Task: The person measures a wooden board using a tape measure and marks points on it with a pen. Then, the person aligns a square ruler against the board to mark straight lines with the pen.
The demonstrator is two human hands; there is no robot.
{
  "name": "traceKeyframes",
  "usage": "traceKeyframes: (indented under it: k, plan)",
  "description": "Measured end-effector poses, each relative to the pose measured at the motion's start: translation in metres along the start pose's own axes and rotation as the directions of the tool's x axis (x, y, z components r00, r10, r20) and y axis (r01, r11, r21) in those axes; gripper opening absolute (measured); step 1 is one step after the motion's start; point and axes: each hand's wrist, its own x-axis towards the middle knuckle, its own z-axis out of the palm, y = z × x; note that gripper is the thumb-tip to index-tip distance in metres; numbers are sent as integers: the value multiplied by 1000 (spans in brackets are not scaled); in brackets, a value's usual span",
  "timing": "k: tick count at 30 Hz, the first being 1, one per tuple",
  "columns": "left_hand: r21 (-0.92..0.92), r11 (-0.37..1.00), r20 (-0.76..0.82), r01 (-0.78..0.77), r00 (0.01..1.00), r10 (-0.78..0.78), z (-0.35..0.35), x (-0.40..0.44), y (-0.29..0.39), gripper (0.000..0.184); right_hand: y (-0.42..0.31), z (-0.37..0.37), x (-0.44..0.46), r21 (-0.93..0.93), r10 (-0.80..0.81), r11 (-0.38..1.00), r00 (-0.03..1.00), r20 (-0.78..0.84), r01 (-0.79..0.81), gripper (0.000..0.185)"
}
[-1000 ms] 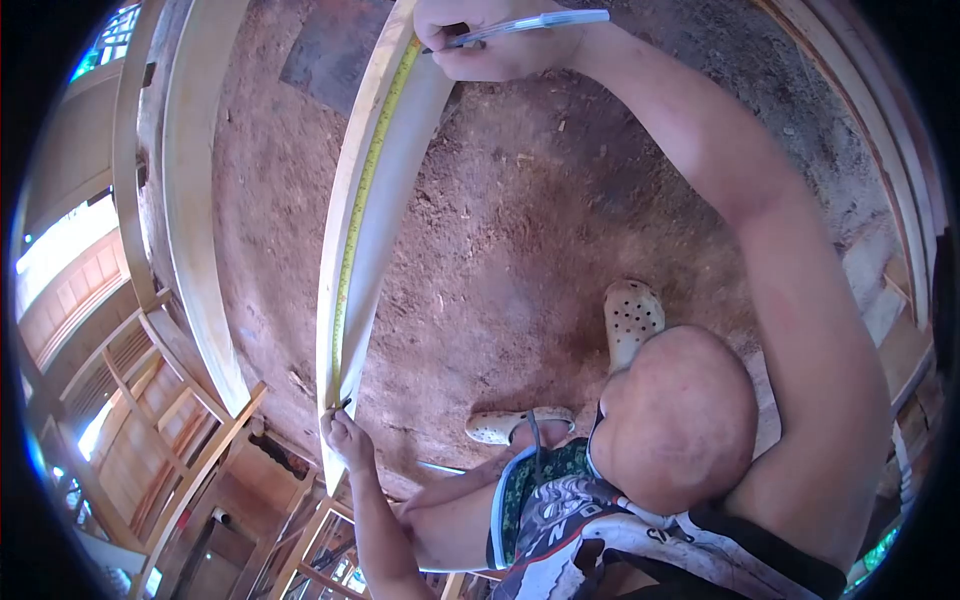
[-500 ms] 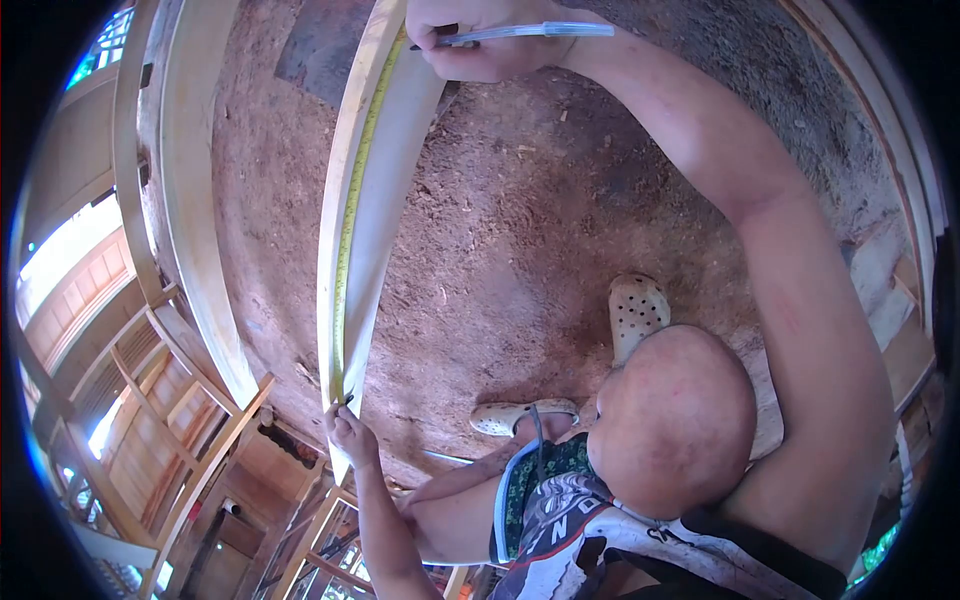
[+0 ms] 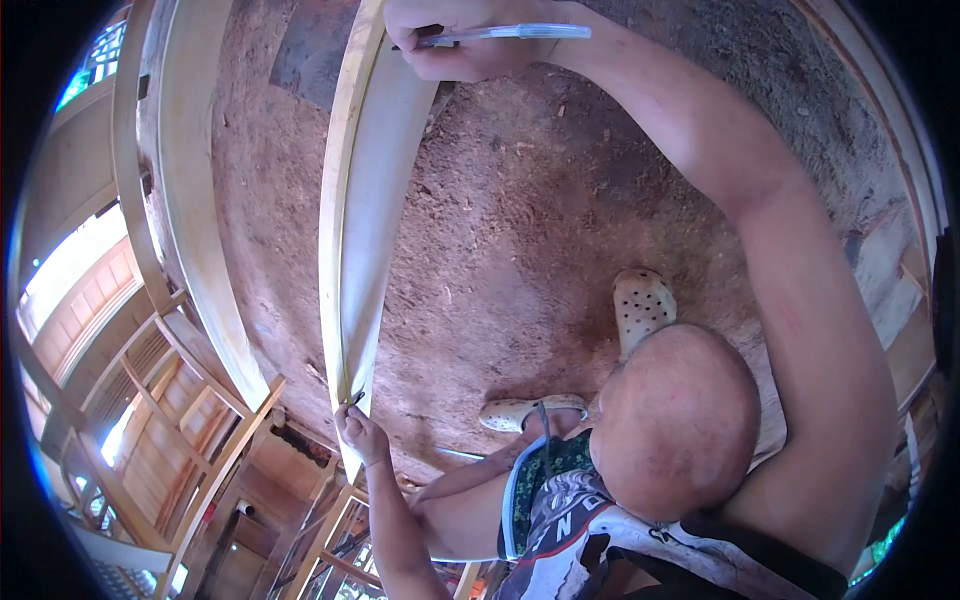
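A long pale wooden board [image 3: 385,140] stretches from the top of the view down towards the lower left. Along its narrow edge runs a tape measure [image 3: 344,230], now seen as a thin line with its markings hardly visible. At the lower end, my left hand [image 3: 362,436] is closed on the tape, fingers pinched, beside a small dark piece. My right hand [image 3: 465,45] rests near the board's upper end, closed around a clear-barrelled pen [image 3: 545,31]. The pen's dark tip is by the board's edge. Whether my right fingers also press the tape is hidden.
Below lies a brown dirt floor [image 3: 500,230] with scattered chips. My perforated clogs [image 3: 642,305] are on it. Another long board [image 3: 195,200] lies to the left, near wooden frames [image 3: 190,430]. A dark flat sheet [image 3: 310,50] lies at the top.
The tape's yellow marked face has turned away and now shows as a thin line. My right hand with the pen has shifted slightly left; my left hand has moved slightly right.
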Motion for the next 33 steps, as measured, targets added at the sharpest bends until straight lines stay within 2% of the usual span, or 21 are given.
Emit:
traceKeyframes:
  k: [2, 4, 11, 14, 17, 19, 26, 29, 31, 33]
  plan:
    - [12, 1000, 14, -11, 1000, 11, 1, 0, -6, 34, 0, -2, 0, 17, 1, 1000, 1000, -1, -1, 17]
    - [24, 999, 32, -27, 999, 26, 1, 0, -8, 35, 0, -5, 0, 7, 34, 999, 997, 68, -34, 16]
    - [3, 999, 51, -36, 998, 36, -1, 1, 0, 32, -1, -4, 1, 36, 22, 999, 998, 61, -24, 16]
    - [58, 996, 26, -72, 997, 71, -1, -1, -9, 32, 1, -5, 0, 46, 30, 998, 995, 91, -35, 16]
    - [35, 996, -13, -79, 997, 79, -5, -2, -5, 33, -4, -8, 2, 24, -37, 999, 996, 85, 36, 16]
    - [4, 999, 20, -50, 999, 50, -6, -1, 0, 34, -4, -7, -1, 48, 21, 999, 995, 94, -26, 17]
    - [33, 999, 43, -41, 998, 40, -2, 2, -2, 36, -1, -3, -1, 33, 49, 998, 996, 81, -52, 17]
    - [35, 998, 24, -50, 998, 49, -1, 2, -1, 37, 1, -1, -2, 15, 15, 1000, 998, 59, -16, 16]
    - [47, 997, 23, -63, 998, 62, 0, 2, -3, 37, 2, -1, -2, -35, -110, 993, 993, 31, 111, 17]
    - [43, 997, 30, -65, 998, 64, 0, 2, -4, 37, 3, 0, -4, -45, -108, 993, 994, 31, 109, 18]
